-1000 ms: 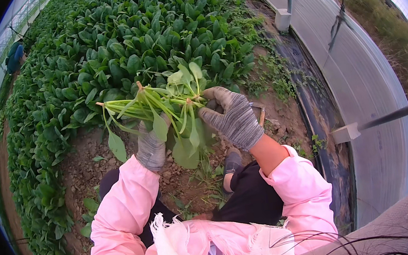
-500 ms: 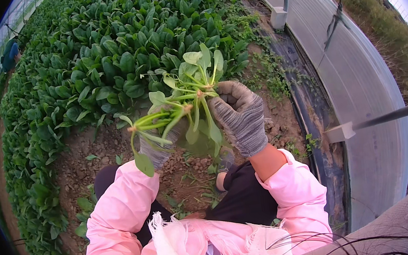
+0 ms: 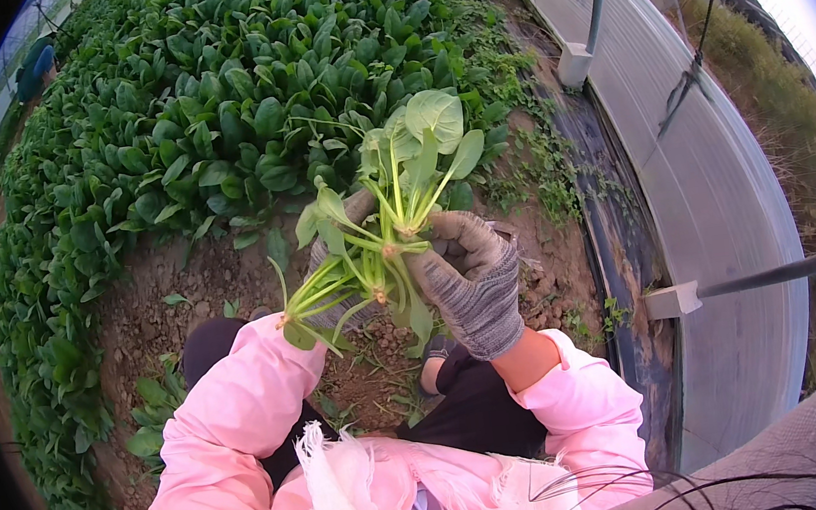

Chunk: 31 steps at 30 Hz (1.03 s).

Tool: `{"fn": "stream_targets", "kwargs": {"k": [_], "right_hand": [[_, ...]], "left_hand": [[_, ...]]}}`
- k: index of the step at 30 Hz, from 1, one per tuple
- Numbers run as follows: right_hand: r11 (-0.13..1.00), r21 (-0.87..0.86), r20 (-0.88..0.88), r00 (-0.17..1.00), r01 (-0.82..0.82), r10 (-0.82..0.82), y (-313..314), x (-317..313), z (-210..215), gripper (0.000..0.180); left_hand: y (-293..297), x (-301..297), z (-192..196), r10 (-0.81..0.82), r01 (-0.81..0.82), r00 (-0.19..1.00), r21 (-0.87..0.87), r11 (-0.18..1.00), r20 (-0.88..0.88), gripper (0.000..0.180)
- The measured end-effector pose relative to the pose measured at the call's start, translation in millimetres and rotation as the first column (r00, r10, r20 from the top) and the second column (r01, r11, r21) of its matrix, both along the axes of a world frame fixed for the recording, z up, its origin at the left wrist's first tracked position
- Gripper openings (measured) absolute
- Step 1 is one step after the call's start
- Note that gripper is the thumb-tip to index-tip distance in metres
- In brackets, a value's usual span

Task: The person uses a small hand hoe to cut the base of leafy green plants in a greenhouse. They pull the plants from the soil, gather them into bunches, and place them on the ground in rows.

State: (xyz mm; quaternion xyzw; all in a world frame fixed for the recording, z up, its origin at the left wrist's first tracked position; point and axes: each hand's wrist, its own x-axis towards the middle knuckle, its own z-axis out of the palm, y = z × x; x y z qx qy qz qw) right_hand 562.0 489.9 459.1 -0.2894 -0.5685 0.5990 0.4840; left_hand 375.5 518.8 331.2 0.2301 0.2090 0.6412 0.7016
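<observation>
Several uprooted spinach plants (image 3: 382,243), with pale green stems and trimmed pinkish root ends, are bunched together in front of me. My left hand (image 3: 346,312), in a grey knit glove, is closed round the bunch from behind; leaves and stems hide most of its fingers. On the other side, my right hand (image 3: 478,292), gloved the same way, pinches the bunch near the root ends with thumb and fingers. Broad leaves rise above the hands, and smaller ones hang below them.
A dense spinach bed (image 3: 212,126) spreads ahead and to the left. Bare brown soil (image 3: 168,267) lies below my hands. Black ground sheet (image 3: 617,231) and a translucent plastic wall (image 3: 716,220) run along the right, with a metal pole (image 3: 782,268) there. Another person (image 3: 35,71) is far left.
Both hands have lowered slightly, with the bunch tilted more upright. The right hand's fingers have shifted along the stems. The view has moved a little.
</observation>
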Motion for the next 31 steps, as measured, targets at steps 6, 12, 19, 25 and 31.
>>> {"fn": "stream_targets", "kwargs": {"k": [6, 12, 19, 25, 31], "right_hand": [[0.974, -0.169, 0.027, 0.988, -0.148, 0.155, 7, 10, 0, 0.036], [0.935, -0.191, 0.109, 0.940, -0.299, 0.323, 17, 20, 10, 0.046], [0.904, -0.151, 0.155, 0.893, -0.401, 0.422, 33, 16, 9, 0.089], [0.884, -0.151, 0.125, 0.878, -0.443, 0.461, 45, 10, -8, 0.063], [0.915, -0.124, 0.186, 0.897, -0.383, 0.401, 46, 15, -4, 0.072]], "left_hand": [[-12, 0, 53, -0.037, 0.018, 0.974, -0.087, 0.996, -0.222, 0.038], [-6, -24, 27, 0.124, 0.051, 0.917, 0.418, 0.907, -0.380, 0.051], [-19, -13, 40, -0.044, 0.034, 0.998, 0.197, 0.980, 0.050, 0.072], [-15, -54, -36, -0.104, 0.112, 0.988, 0.066, 0.992, -0.115, 0.095], [-18, -14, 16, 0.164, -0.054, 0.773, 0.194, 0.980, -0.613, 0.087]]}}
